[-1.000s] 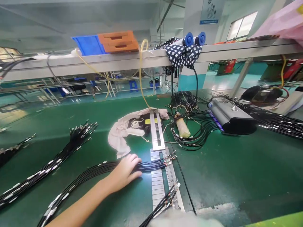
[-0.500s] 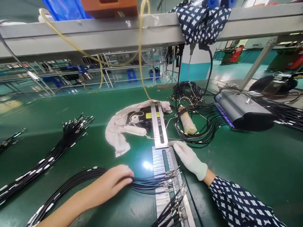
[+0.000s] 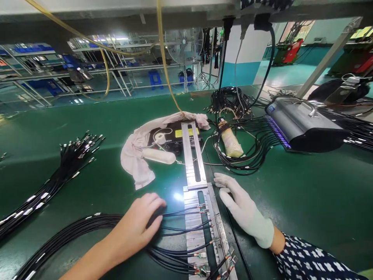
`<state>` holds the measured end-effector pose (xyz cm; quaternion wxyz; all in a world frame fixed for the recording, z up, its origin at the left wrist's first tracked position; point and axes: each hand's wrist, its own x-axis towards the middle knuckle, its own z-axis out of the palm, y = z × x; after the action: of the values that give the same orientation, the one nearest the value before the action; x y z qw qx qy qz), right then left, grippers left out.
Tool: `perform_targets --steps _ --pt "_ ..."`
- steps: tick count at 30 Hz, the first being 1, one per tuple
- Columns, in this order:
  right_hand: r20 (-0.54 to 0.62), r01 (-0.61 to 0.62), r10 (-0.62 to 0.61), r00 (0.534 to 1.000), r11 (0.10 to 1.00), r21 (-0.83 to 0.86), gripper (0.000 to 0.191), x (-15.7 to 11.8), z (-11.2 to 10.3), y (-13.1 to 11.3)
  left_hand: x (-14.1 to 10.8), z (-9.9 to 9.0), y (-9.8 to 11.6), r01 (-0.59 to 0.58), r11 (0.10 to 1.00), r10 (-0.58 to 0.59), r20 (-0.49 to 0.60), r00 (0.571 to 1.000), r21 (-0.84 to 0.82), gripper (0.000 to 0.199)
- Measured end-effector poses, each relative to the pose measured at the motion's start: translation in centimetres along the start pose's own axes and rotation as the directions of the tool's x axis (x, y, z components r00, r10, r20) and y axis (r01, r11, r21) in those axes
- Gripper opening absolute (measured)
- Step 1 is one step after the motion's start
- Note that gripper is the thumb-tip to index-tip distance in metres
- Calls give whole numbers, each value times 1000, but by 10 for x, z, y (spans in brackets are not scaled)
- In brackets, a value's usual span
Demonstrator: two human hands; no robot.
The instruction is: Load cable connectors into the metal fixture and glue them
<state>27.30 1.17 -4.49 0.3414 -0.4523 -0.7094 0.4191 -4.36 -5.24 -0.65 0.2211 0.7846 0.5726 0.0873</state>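
My bare left hand (image 3: 142,223) curves loosely around a bundle of black cables (image 3: 99,221), thumb and fingers on either side of some strands. Their metal-tipped ends fan out rightward over a slotted metal measuring fixture (image 3: 208,229), and some strands pass below the thumb. Orange and green bits show near several tips. My right hand (image 3: 243,206), in a white glove, is held just right of the fixture with its thumb and fingers apart. Nothing is seen in it; a single black cable (image 3: 233,229) runs beside its fingertips.
Behind the fixture sits a black device (image 3: 171,140) wrapped partly in pale cloth (image 3: 140,155). Another cable bundle (image 3: 75,159) lies at left. Coiled cables (image 3: 241,167), a taped handle-like object (image 3: 231,142) and a grey machine with purple light (image 3: 305,124) stand right. A yellow hose (image 3: 163,50) hangs ahead.
The cable ends have spread apart and shifted toward me along the fixture. My left hand's grip has loosened. My right hand has drawn back from the fixture, its thumb now apart. The view has tilted down.
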Motion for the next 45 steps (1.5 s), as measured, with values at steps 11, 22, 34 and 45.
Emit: perform_targets --steps 11,22,34,45 --pt "-31 -23 27 999 990 140 31 6 1 3 44 15 19 -48 913 43 -21 999 -405 17" --pt "-6 -40 41 999 995 94 26 7 0 -4 60 20 8 -361 915 345 -112 932 -180 23" --pt "16 -10 9 1000 1000 27 25 10 -3 -10 34 29 0 -352 909 397 -203 895 224 45" --pt "21 -16 14 1000 996 88 24 -7 -3 -5 27 29 13 -440 897 442 -147 885 48 36"
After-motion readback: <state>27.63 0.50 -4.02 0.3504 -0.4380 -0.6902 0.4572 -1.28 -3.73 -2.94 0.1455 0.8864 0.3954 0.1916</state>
